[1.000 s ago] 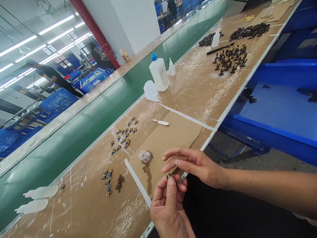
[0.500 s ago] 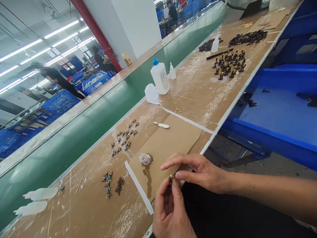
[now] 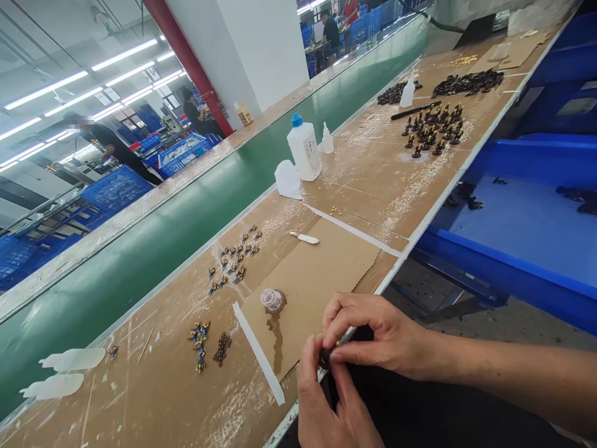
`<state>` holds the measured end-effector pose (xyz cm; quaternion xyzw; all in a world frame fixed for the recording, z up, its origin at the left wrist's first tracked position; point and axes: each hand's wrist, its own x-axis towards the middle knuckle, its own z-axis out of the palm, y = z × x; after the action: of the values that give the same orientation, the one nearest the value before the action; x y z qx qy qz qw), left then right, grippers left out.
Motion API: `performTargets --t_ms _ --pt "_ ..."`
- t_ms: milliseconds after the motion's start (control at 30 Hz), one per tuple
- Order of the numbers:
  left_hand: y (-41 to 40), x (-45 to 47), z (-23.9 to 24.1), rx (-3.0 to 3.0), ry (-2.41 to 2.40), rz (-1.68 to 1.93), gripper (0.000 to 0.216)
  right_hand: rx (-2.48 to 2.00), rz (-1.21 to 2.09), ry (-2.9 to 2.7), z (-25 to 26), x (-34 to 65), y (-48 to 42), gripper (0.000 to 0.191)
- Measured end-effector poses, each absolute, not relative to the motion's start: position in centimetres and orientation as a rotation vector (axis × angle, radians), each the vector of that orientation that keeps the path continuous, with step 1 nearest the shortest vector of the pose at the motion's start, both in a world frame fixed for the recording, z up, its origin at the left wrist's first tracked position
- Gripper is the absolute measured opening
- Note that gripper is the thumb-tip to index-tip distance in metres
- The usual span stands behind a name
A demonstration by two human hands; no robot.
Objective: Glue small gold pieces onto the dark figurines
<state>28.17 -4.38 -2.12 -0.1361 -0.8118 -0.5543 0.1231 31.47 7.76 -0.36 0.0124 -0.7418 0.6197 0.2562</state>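
Observation:
My left hand (image 3: 333, 404) and my right hand (image 3: 377, 336) meet at the near edge of the cardboard-covered bench (image 3: 153, 386). Both pinch a tiny dark piece with a yellow tip (image 3: 326, 356) between thumb and fingertips. Most of the piece is hidden by the fingers. Just beyond the hands stands a small clear cap (image 3: 273, 299) with a brown glue stain below it. Left of that lie small blue and gold figures (image 3: 199, 339) and a brown cluster of parts (image 3: 222, 347). More blue figures (image 3: 236, 258) stand farther back.
A white bottle with a blue cap (image 3: 305, 147) and a small dropper bottle (image 3: 327, 138) stand mid-bench. Dark figures (image 3: 433, 130) and dark part piles (image 3: 466, 81) lie farther along. A green conveyor belt (image 3: 153, 236) runs on the left, a blue bin (image 3: 527, 211) on the right. People work in the background.
My right hand has come down and closed its fingers onto the small piece that my left hand held up. Both hands have dropped lower toward the bench edge.

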Motion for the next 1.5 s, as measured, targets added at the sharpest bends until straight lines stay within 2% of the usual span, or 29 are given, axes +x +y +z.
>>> performTargets --t_ms 233,367,867,1200,1500 --pt "-4.1 27.9 -1.9 -0.331 -2.187 -2.247 0.029 0.154 1.586 -1.946 -1.4 31.2 8.5 0.01" --pt "-4.2 27.9 -1.5 -0.194 -2.149 -2.419 0.029 0.199 1.56 -1.926 -1.1 31.3 8.7 0.01" --pt "-3.9 27.5 -0.2 0.022 -2.096 -2.626 0.027 0.13 1.409 -2.008 0.0 31.5 8.4 0.008" --pt "-3.8 26.7 -1.1 -0.126 -1.984 -2.589 0.025 0.205 1.392 -2.021 0.2 31.3 8.6 0.007" --pt "-4.2 26.1 -1.9 -0.286 -1.912 -2.535 0.023 0.379 1.143 -2.022 -0.1 31.7 8.7 0.011"
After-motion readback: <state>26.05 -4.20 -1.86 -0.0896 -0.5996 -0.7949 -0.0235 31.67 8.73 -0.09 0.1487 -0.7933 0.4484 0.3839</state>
